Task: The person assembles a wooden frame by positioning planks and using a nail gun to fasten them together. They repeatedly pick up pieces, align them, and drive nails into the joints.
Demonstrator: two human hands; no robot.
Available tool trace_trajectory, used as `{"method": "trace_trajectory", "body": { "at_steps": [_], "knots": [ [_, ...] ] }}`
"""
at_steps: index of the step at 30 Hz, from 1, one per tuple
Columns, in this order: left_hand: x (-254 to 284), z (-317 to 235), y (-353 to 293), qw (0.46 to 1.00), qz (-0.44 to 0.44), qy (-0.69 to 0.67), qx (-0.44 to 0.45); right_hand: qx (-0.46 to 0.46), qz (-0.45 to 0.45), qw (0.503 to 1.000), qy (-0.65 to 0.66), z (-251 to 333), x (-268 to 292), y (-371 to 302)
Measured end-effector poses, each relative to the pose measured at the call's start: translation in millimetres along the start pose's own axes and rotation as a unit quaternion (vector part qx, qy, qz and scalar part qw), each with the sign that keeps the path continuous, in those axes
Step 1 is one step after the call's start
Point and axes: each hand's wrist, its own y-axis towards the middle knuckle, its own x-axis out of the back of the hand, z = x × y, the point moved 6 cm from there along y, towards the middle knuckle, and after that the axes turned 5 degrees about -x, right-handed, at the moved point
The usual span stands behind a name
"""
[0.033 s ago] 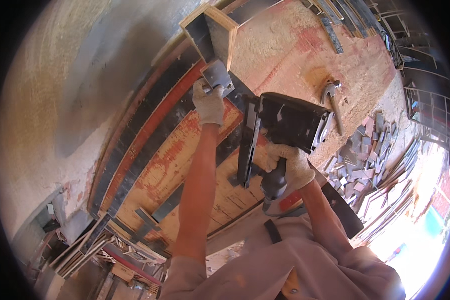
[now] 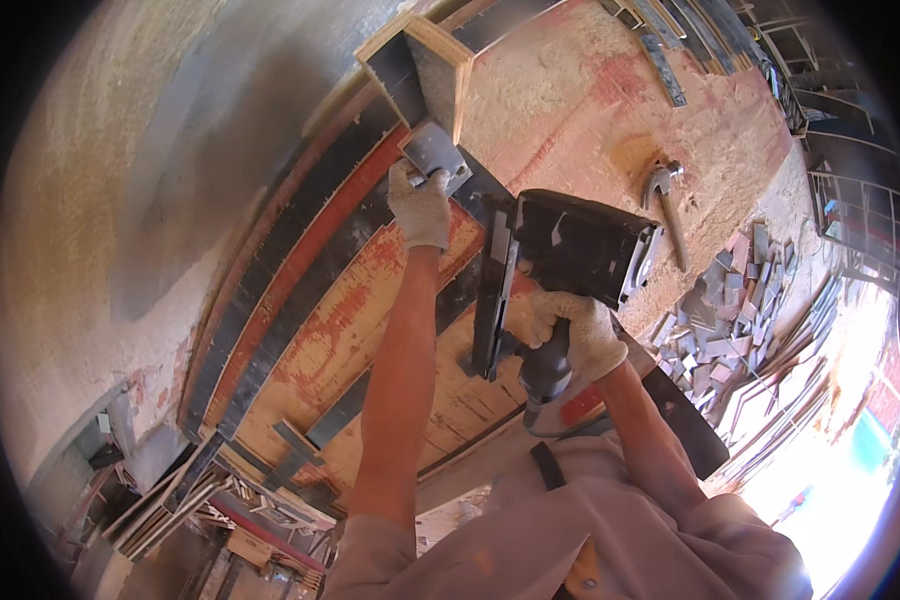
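Note:
My left hand (image 2: 421, 205), in a pale work glove, reaches forward with its fingers closed on a small grey board piece (image 2: 436, 152). That piece lies against the near end of an open, box-like wooden frame (image 2: 462, 85) with dark inner faces. My right hand (image 2: 587, 335), gloved too, is wrapped round the handle of a black nail gun (image 2: 582, 240). The nail gun is held above the boards, to the right of my left hand and apart from the grey piece. A hose bends away from its handle end toward my body. My right fingertips are partly hidden behind the tool.
Long dark and red-faced boards (image 2: 335, 300) lie beneath my arms. A hammer (image 2: 667, 210) rests on the dusty surface at the right. Beyond it is a heap of small offcuts (image 2: 735, 310). A plastered wall (image 2: 100, 230) rises at the left, with stacked timber (image 2: 175, 510) lower down.

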Motion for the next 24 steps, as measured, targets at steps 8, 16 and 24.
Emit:
{"method": "trace_trajectory", "body": {
  "at_steps": [8,16,24],
  "knots": [
    [-22,5,31,0.992,0.057,0.09,-0.072,-0.09,-0.005,0.972,0.216,-33,1,27],
    [-21,3,33,0.993,0.077,0.092,-0.014,-0.115,-0.061,0.977,0.17,-36,4,45],
    [-22,-23,26,0.989,0.032,0.133,0.057,-0.123,-0.088,0.952,0.267,-56,1,64]
  ]
}}
